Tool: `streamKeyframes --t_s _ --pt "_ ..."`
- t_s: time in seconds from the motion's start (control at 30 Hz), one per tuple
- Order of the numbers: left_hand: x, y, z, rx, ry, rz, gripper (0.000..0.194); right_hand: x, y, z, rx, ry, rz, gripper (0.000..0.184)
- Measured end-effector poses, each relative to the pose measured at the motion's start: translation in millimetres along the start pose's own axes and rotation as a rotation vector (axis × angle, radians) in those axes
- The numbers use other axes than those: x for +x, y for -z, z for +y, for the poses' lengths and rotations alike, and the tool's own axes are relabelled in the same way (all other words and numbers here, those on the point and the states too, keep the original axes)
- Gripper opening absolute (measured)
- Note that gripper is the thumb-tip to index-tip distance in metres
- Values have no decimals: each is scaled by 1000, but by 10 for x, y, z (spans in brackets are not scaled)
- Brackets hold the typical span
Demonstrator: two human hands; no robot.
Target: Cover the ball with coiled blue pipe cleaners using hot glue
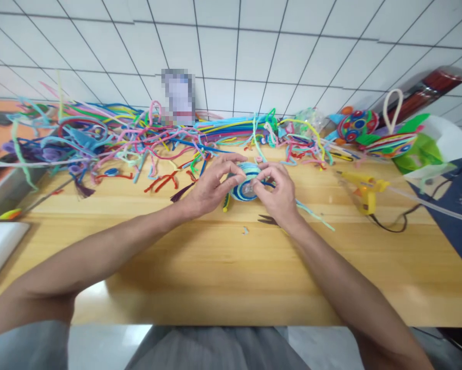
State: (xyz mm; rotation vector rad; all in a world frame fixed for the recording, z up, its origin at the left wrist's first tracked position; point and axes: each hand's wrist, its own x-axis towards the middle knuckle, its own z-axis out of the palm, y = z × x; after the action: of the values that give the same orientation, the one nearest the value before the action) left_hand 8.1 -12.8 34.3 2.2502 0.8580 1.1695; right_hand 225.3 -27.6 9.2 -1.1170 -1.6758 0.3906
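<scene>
Together, both hands curl inward, fingers pinched around the striped blue disc.

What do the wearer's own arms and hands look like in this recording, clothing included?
The left hand and right hand wear no gloves, and no watch or bracelet shows at either wrist. Both forearms are uncovered. Plain grey fabric shows at the left upper arm; any marking is too blurred to tell.
</scene>
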Motion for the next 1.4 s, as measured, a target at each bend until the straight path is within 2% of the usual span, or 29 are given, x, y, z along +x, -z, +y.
streamKeyframes --t_s 0.13,0.23,0.47,0.53,0.7,0.97,1.13,1.3,1.4 --pt "-54 -49 -5 78 -66 7 17 7 -17 12 16 22 -3 12" --pt "-80 -76 18 123 -73 37 22 11 -36 25 23 26 5 13" --pt "-49 43 -7 121 49 18 33 20 -60 39 44 12 7 14" --pt "-28 91 -56 87 63 -24 38 21 -52 30 45 13 5 14" --pt "63 132 -168 -28 116 -221 56 28 -20 12 47 3 -18 12" --pt "285 131 -337 -236 117 -403 54 18 45 -14 22 -15 -42 10" --pt "249 53 -368 -266 95 -389 52 -7 104 -100 3 -80 -66 9" --pt "191 -30 -352 -325 83 -333 52 -33 124 -153 -79 -54 -46 11" --pt "185 -47 -356 -322 113 -325 51 -19 152 -160 -73 -85 -83 8"
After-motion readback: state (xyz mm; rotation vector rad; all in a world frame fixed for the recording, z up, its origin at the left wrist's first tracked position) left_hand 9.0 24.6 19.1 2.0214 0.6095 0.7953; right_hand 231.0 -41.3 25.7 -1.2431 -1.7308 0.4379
